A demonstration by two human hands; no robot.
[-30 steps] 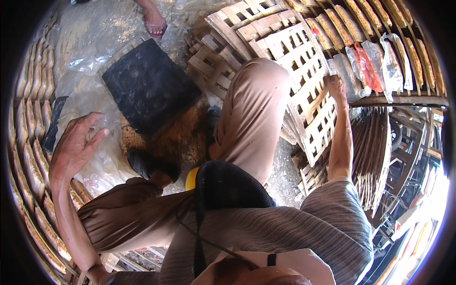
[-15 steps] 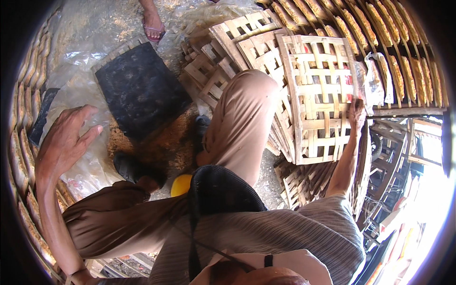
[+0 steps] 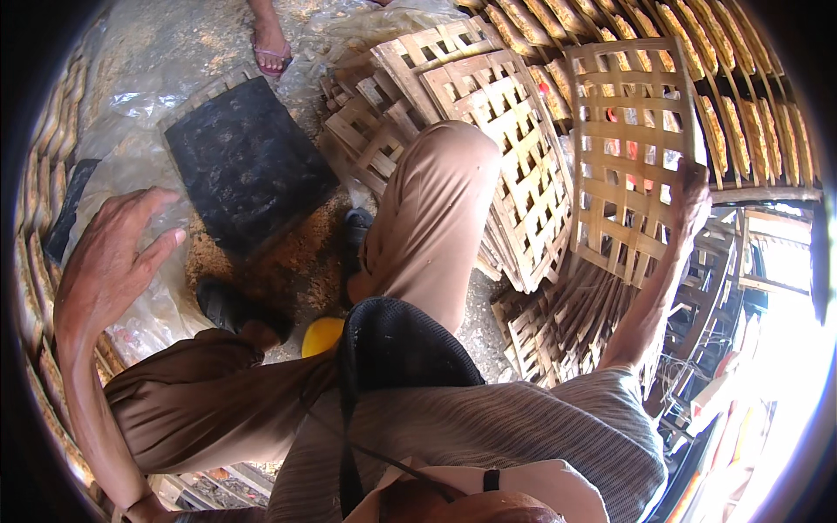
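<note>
On the right, my right hand (image 3: 690, 193) is closed round the right edge of a woven bamboo tray (image 3: 623, 148). The tray is raised and tilted, with light showing through its lattice. Just left of it leans a stack of similar woven trays (image 3: 506, 131), by my bent knee. My left hand (image 3: 118, 248) hangs at the left with thumb and fingers apart, holding nothing. Beyond it, a dark square board (image 3: 248, 161) rests on plastic sheeting over the floor.
Racks of long yellowish pieces line the upper right (image 3: 724, 131) and the left side (image 3: 39, 253). Clear plastic sheeting (image 3: 144, 113) covers part of the floor. A yellow round object (image 3: 322, 336) lies between my legs. Another person's sandalled foot (image 3: 271, 52) stands at the top.
My right hand has swung the woven tray rightward and up, away from the leaning stack, uncovering more of the tray beneath. The left hand has barely moved.
</note>
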